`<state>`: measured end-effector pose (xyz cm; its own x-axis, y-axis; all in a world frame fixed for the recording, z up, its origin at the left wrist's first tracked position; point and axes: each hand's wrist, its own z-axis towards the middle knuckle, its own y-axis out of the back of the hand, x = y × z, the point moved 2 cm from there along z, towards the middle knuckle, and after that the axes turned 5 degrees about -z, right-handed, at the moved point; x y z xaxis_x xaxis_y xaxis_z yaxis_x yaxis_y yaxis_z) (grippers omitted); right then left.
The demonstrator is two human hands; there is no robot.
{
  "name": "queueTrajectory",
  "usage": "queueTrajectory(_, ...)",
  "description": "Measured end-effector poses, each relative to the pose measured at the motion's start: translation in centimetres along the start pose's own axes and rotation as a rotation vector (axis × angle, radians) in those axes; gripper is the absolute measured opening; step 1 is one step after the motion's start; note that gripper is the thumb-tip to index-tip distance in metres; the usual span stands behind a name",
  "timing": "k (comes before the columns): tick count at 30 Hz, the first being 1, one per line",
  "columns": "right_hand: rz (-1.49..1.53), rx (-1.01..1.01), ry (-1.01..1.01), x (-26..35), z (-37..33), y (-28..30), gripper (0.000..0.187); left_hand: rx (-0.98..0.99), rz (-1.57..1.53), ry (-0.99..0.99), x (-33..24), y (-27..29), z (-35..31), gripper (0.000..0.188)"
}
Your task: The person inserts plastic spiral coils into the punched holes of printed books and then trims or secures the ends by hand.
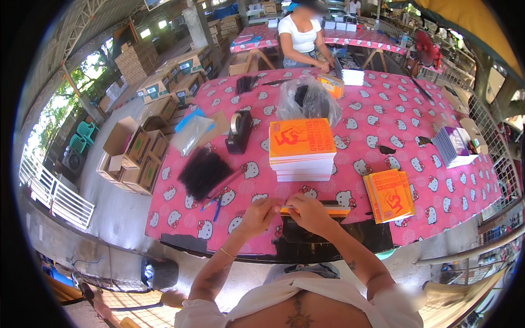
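Observation:
My left hand (262,214) is closed in a pinch at the left end of an orange-covered notebook (338,211). Right beside it, the fingers of my right hand (308,212) are also pinched at that end; what either hand holds is too small to make out. The notebook stands on edge in a black holder (306,234) at the table's near edge, partly hidden by my right hand. Beyond my hands rises a stack of orange-covered notebooks (302,145). To the right lies a smaller pile of orange spiral notebooks (389,195).
A heap of thin black strands (205,173), pens (217,209) and a black tape dispenser (239,132) lie left on the pink table (257,188). Behind the stack sits a clear plastic bag (309,98). Purple-covered books (454,146) are far right. Another person (302,35) works across the table.

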<state>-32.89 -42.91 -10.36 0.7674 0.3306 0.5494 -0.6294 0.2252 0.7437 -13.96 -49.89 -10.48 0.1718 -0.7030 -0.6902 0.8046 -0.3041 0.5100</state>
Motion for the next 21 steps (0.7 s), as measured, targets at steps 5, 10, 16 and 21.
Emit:
queueTrajectory(5,0.043,0.034,0.011,-1.5,0.2,-0.3,0.013,0.141,0.111,-0.02,0.3,-1.0,0.2,0.024)
queueTrajectory(10,0.071,0.004,0.045,-1.4,0.2,-0.4,0.012,0.228,0.116,0.027,0.9,0.0,0.2,0.024)
queueTrajectory(16,0.072,0.074,0.036,-1.9,0.4,-0.1,0.015,0.221,0.0,0.05,-0.5,-0.6,1.5,0.029)
queueTrajectory(21,0.009,0.064,-0.067,-0.4,0.8,-0.3,0.022,0.401,-0.107,0.32,2.5,0.8,0.2,0.031)
